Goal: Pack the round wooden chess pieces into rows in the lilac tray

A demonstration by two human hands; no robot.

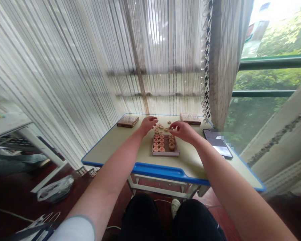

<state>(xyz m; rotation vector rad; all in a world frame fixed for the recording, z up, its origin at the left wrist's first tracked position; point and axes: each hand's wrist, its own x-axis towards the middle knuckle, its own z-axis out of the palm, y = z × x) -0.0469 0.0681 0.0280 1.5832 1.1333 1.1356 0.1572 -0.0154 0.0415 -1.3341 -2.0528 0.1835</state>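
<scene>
A shallow open box (166,154) of round wooden xiangqi pieces stands on the desk in front of me. Red-marked pieces (161,145) fill two columns at its left, and dark-marked pieces (172,146) form one column at its right. Beyond the box lie several loose pieces (161,127). My left hand (148,124) hovers at their left side, its fingers apart and nothing visible in them. Just past the box's far right corner, my right hand (180,130) is closed, with a xiangqi piece (170,129) at its fingertips.
The desk (107,144) has a blue rim. One flat box (127,121) lies at the back left and another (190,118) at the back right. A phone or tablet (217,143) rests near the right edge. Striped curtains (90,60) hang behind the desk.
</scene>
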